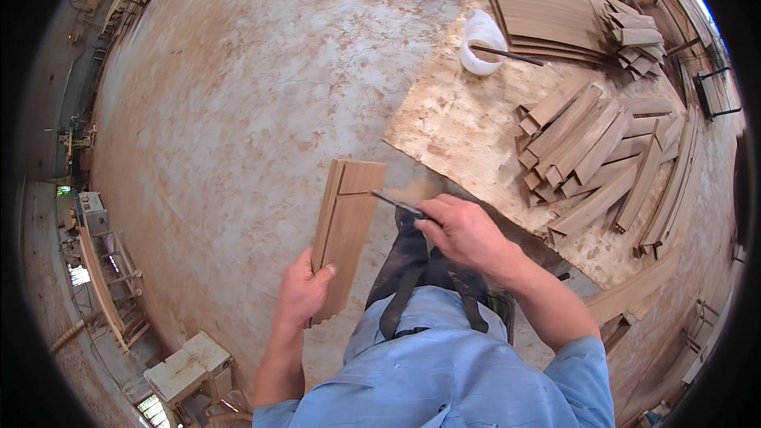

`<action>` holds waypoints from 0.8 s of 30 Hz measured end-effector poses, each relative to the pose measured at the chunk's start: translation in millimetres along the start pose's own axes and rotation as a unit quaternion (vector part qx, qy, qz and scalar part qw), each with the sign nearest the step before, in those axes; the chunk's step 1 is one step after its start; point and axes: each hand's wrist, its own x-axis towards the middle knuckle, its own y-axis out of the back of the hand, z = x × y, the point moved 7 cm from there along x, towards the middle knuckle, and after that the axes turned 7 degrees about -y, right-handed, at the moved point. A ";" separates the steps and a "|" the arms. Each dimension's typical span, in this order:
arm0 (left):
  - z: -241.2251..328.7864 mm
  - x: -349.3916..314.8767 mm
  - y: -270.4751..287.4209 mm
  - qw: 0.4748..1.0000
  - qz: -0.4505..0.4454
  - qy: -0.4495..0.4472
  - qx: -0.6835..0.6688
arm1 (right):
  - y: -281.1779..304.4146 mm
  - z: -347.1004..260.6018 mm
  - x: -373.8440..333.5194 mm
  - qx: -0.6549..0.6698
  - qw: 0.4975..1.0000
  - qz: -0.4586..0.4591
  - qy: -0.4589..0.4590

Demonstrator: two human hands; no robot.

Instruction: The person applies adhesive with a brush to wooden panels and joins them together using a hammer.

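My left hand grips the lower left edge of a grooved wooden board, with the thumb on its face. One dark groove runs along the board's length and another crosses it near the top. My right hand is closed round a thin dark stick-like tool. The tool's tip is at the board's right edge, beside the cross groove; whether it touches cannot be made out. Its exact kind is unclear.
A worn plywood sheet lies on the floor at right. On it are a white tub with a dark stick across it, stacked flat panels and a heap of wooden pieces. A pale box-like stand is at lower left.
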 end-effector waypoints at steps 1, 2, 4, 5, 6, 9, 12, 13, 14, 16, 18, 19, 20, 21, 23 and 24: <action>-4.5 2.3 4.8 1.000 0.004 0.003 0.001 | -6.3 -14.3 6.0 -0.005 1.000 -0.018 -0.003; -8.6 4.2 9.2 1.000 0.008 0.007 0.003 | -11.9 -28.9 12.3 -0.011 0.999 -0.035 -0.005; -9.3 8.7 16.3 1.000 0.016 0.004 0.014 | -23.2 -38.6 23.9 -0.026 0.997 -0.062 -0.023; -7.6 10.3 20.2 0.999 0.021 0.000 0.024 | -28.5 -39.6 29.4 -0.027 0.997 -0.064 -0.029; -6.4 11.5 24.1 0.999 0.026 -0.003 0.034 | -32.9 -40.3 33.9 -0.029 0.997 -0.067 -0.035; -4.3 16.0 34.1 0.998 0.033 0.003 0.046 | -40.1 -46.9 44.9 -0.016 0.997 -0.064 -0.031; -7.7 21.6 41.6 0.998 0.025 -0.017 0.057 | -49.5 -50.0 54.9 0.022 0.996 -0.078 -0.028; -8.2 21.9 43.3 0.997 0.025 -0.012 0.067 | -52.4 -51.3 57.5 0.025 0.995 -0.090 -0.033; -7.2 22.1 44.4 0.997 0.026 -0.007 0.076 | -54.4 -53.0 59.9 0.029 0.994 -0.102 -0.039; -7.2 24.8 44.9 0.996 0.021 -0.001 0.086 | -59.1 -51.6 62.7 0.037 0.991 -0.118 -0.056; -8.5 27.7 44.9 0.996 0.014 0.003 0.089 | -64.4 -47.7 64.0 0.049 0.988 -0.128 -0.075; -10.0 28.6 46.4 0.996 0.017 0.001 0.090 | -65.6 -48.0 65.2 0.052 0.986 -0.132 -0.086; -12.5 29.2 47.5 0.996 0.019 -0.001 0.092 | -66.1 -49.3 66.3 0.055 0.984 -0.136 -0.097; -14.0 30.1 48.7 0.995 0.022 -0.003 0.093 | -66.6 -50.0 67.1 0.059 0.983 -0.139 -0.108; -11.8 32.0 49.7 0.995 0.019 -0.005 0.097 | -65.0 -52.6 68.3 0.060 0.985 -0.125 -0.101; -10.4 33.0 50.3 0.995 0.017 -0.005 0.100 | -64.1 -53.7 68.6 0.062 0.986 -0.117 -0.098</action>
